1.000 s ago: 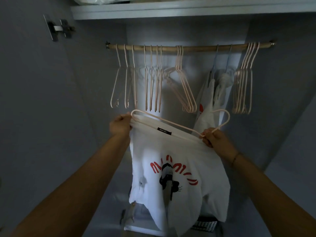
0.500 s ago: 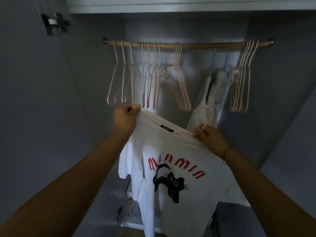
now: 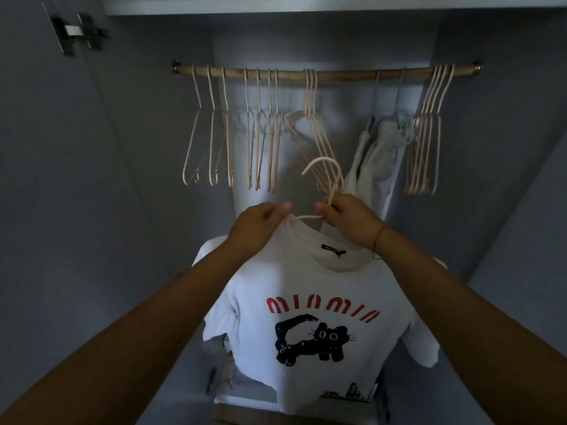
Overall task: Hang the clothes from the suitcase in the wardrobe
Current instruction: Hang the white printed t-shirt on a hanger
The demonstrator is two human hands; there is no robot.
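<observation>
A white T-shirt [image 3: 310, 289] with red letters and a black cat print hangs on a pale pink hanger [image 3: 329, 176] in front of the open wardrobe. My right hand [image 3: 346, 217] grips the hanger's neck just below the hook. My left hand [image 3: 260, 223] pinches the shirt's collar and the hanger's wire at the left shoulder. The hook stands below the wooden rail [image 3: 325, 73], apart from it. The suitcase is out of sight.
Several empty pink hangers [image 3: 260, 133] hang along the rail, with another bunch [image 3: 426, 133] at its right end. White garments [image 3: 377, 154] hang between them. The wardrobe door with a hinge [image 3: 76, 32] stands open on the left. A shelf [image 3: 276, 4] runs above.
The hanger went into the shirt's neck and the shirt now hangs squarely on it. Both hands came together at the collar, and the hook rose upright toward the rail.
</observation>
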